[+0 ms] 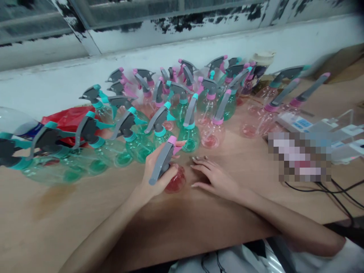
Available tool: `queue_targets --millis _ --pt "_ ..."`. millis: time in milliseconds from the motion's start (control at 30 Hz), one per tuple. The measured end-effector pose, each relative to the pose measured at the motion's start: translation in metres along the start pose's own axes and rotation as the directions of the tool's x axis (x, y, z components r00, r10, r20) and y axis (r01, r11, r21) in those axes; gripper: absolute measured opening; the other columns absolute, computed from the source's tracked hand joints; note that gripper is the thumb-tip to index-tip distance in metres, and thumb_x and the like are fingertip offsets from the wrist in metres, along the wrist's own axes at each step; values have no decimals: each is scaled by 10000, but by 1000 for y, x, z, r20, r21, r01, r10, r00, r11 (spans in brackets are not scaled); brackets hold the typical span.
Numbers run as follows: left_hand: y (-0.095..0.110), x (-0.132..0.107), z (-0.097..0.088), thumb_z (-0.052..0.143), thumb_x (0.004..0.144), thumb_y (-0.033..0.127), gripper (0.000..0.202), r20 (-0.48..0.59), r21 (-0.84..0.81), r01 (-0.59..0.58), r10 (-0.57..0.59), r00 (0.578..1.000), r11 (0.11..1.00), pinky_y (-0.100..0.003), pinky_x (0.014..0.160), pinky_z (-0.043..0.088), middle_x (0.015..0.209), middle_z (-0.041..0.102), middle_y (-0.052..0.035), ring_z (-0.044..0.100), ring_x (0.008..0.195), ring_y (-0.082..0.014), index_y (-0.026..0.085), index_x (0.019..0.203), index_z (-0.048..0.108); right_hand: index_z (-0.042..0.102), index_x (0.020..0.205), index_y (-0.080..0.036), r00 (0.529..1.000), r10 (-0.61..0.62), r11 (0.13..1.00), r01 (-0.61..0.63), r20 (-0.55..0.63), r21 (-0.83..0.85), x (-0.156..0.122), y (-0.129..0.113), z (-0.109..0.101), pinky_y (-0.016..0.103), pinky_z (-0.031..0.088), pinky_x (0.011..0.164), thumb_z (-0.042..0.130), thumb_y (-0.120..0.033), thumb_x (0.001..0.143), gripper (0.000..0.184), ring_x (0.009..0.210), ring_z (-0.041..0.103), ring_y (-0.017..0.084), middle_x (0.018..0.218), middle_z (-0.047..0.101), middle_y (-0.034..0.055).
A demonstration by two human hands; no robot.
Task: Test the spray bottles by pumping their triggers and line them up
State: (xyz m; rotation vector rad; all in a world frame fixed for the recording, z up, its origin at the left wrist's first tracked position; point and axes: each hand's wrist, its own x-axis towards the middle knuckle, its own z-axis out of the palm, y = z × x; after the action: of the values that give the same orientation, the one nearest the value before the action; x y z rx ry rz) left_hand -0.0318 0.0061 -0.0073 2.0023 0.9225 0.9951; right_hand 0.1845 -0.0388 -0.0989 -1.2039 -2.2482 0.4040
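Observation:
My left hand (155,170) is wrapped round the neck of a pink spray bottle (176,181) with a grey and pink trigger head, upright on the wooden table (199,235). Its fingers cover much of the neck and trigger. To its right, my right hand (214,176) lies on the tabletop with fingers stretched out, apart from the bottle and holding nothing. Just beyond the hands stand a green spray bottle (189,138) with a turquoise collar and a pink spray bottle (212,134).
Several more green spray bottles (139,146) line the left side, with pink ones behind. A red plastic bag (69,119) lies behind them. At the right are pink bottles (257,123), a white power strip (298,123), a pixelated patch and black cables (338,195).

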Motion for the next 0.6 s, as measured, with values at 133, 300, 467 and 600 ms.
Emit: queue_targets --millis 133,300,467,600 --pt "-2 -2 6 543 792 130 506 -32 -4 -11 11 999 1000 -352 807 582 1240 644 -37 675 944 -206 293 1270 565 407 1415 -137 1000 -2 997 3 -2 77 -1 -15 -3 554 357 1106 712 -520 778 803 1337 450 318 1407 518 201" --pt "5 1 27 581 822 176 437 -100 4 -26 27 995 1000 -358 779 577 1185 671 -62 681 795 -181 241 1254 570 306 1463 -164 995 46 976 -26 -89 216 -6 -41 -5 526 360 1107 759 -530 723 942 1333 444 319 1434 482 192" --pt "25 9 62 588 876 267 335 -88 -12 -44 42 995 999 -365 840 539 1187 652 -98 657 933 -210 185 1200 571 324 1429 -202 953 225 930 -146 -205 338 -19 -49 -9 533 430 1030 776 -497 713 896 1282 476 333 1396 499 169" --pt "36 21 94 598 874 303 334 -14 -85 -41 40 999 996 -341 766 546 1124 638 -97 635 816 -171 178 1180 548 379 1361 -211 914 295 931 -210 -279 297 -35 -42 -18 528 461 967 723 -376 776 699 1195 532 327 1290 557 150"
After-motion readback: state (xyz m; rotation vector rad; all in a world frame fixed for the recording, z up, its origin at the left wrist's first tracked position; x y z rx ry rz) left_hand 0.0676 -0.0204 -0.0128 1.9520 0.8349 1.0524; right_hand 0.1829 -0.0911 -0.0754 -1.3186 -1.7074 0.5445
